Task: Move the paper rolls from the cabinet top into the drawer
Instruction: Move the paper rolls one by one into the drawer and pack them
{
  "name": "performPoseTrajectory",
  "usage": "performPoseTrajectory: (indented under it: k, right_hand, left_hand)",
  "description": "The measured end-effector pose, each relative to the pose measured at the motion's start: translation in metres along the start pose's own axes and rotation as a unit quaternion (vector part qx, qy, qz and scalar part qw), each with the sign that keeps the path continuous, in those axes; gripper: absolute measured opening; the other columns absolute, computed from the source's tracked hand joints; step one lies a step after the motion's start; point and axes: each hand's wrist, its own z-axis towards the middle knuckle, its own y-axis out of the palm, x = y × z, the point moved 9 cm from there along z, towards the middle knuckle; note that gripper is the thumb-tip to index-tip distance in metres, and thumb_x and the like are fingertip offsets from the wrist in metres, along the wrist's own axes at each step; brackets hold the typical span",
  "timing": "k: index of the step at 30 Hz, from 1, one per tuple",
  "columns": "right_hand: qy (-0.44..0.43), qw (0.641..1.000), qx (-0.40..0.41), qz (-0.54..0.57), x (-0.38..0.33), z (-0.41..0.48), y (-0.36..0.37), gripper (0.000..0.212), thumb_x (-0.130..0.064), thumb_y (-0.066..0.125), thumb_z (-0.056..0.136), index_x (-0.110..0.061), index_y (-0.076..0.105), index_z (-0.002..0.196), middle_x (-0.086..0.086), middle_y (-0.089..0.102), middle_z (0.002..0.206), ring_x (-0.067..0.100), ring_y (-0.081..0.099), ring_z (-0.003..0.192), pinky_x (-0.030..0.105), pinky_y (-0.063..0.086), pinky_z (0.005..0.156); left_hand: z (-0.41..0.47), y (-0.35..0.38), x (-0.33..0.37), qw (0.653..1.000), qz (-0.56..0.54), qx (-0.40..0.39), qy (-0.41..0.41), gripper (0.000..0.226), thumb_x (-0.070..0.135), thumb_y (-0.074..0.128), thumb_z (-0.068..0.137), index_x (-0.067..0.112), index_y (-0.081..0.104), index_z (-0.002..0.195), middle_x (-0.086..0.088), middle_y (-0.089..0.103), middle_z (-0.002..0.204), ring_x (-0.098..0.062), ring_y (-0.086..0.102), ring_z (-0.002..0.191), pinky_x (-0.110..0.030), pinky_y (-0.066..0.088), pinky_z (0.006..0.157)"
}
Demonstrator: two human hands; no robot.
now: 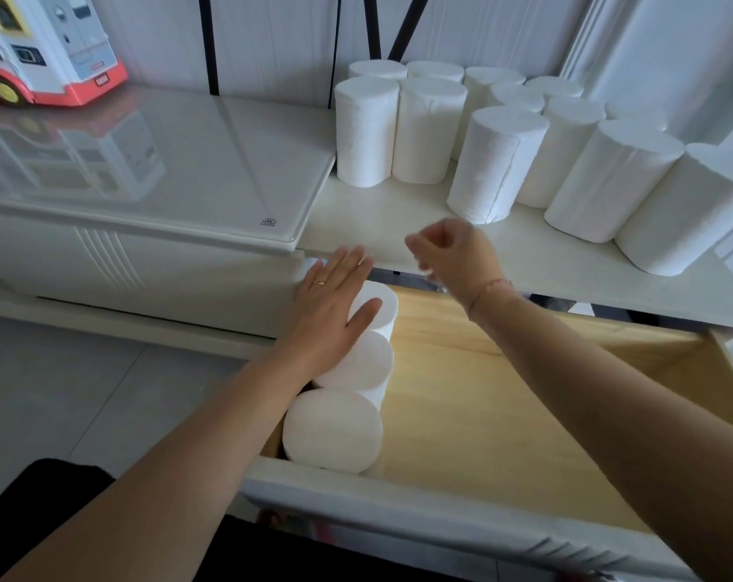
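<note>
Nearest, the open drawer (503, 413) shows its wooden floor, and three paper rolls (333, 426) stand upright in a row along its left wall, long axes vertical, flat round ends facing up. The left hand (331, 304) lies flat with fingers spread on the top of the farthest roll in that row, palm down, forearm reaching in from lower left; it grips nothing. The right hand (453, 256) hovers above the drawer's back edge, wrist bent, fingers loosely curled and apparently empty, though motion blur makes this uncertain. Beyond, on the cabinet top (398, 220), a cluster of rolls (499, 161) stands upright. Farther left sits a toy bus (45, 48).
</note>
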Motion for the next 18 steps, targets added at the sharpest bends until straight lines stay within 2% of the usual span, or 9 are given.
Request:
performPoseTrajectory:
  k: [3, 6, 9, 11, 15, 18]
  right_hand:
    - [-0.031, 0.999, 0.022, 0.032, -0.013, 0.041, 0.007, 0.043, -0.040, 0.067, 0.084, -0.016, 0.054, 0.118, -0.004, 0.060, 0.102, 0.008, 0.058, 0.092, 0.021, 0.049, 0.083]
    - [-0.020, 0.997, 0.021, 0.067, -0.015, 0.080, 0.022, 0.066, -0.043, 0.070, 0.082, -0.015, 0.042, 0.135, -0.002, 0.052, 0.126, 0.011, 0.051, 0.114, 0.022, 0.042, 0.092]
    - [-0.022, 0.998, 0.015, 0.063, -0.020, 0.116, 0.037, 0.077, -0.042, 0.071, 0.081, -0.014, 0.034, 0.142, 0.003, 0.045, 0.141, 0.015, 0.044, 0.128, 0.028, 0.038, 0.104]
    - [-0.028, 0.998, 0.014, 0.053, -0.021, 0.137, 0.045, 0.080, -0.040, 0.072, 0.081, -0.011, 0.031, 0.143, 0.006, 0.040, 0.145, 0.017, 0.040, 0.132, 0.028, 0.033, 0.108]
    - [-0.029, 0.996, 0.034, 0.073, -0.019, 0.168, 0.055, 0.078, -0.034, 0.075, 0.079, -0.009, 0.032, 0.140, 0.006, 0.043, 0.137, 0.018, 0.044, 0.126, 0.020, 0.033, 0.098]
    - [-0.031, 0.995, 0.044, 0.087, -0.018, 0.183, 0.060, 0.086, -0.035, 0.077, 0.077, -0.009, 0.028, 0.143, 0.006, 0.042, 0.140, 0.019, 0.042, 0.129, 0.025, 0.035, 0.104]
  left_hand:
    - [0.008, -0.003, -0.001, 1.000, 0.030, -0.008, -0.005, 0.070, 0.058, 0.008, 0.090, 0.021, 0.008, 0.150, 0.006, -0.002, 0.157, -0.009, -0.010, 0.144, -0.029, -0.010, 0.115]
    - [0.014, 0.002, -0.007, 0.997, 0.063, -0.030, -0.020, 0.072, 0.060, 0.000, 0.086, 0.024, -0.003, 0.149, 0.008, -0.012, 0.157, -0.009, -0.018, 0.142, -0.030, -0.014, 0.115]
    - [0.022, 0.009, -0.008, 0.997, 0.067, -0.034, -0.031, 0.066, 0.056, 0.007, 0.093, 0.024, -0.005, 0.149, 0.008, -0.013, 0.157, -0.009, -0.019, 0.142, -0.027, -0.018, 0.111]
    - [0.028, 0.014, -0.007, 0.997, 0.057, -0.043, -0.035, 0.065, 0.054, 0.012, 0.095, 0.023, -0.003, 0.150, 0.007, -0.010, 0.158, -0.009, -0.017, 0.143, -0.030, -0.015, 0.114]
    - [0.038, 0.016, -0.010, 0.997, 0.041, -0.044, -0.041, 0.065, 0.054, 0.014, 0.096, 0.022, 0.002, 0.150, 0.006, -0.005, 0.159, -0.009, -0.014, 0.143, -0.032, -0.012, 0.115]
    - [0.039, 0.016, -0.014, 0.998, 0.033, -0.039, -0.047, 0.066, 0.055, 0.014, 0.094, 0.022, 0.003, 0.150, 0.007, -0.005, 0.159, -0.008, -0.014, 0.143, -0.029, -0.016, 0.114]
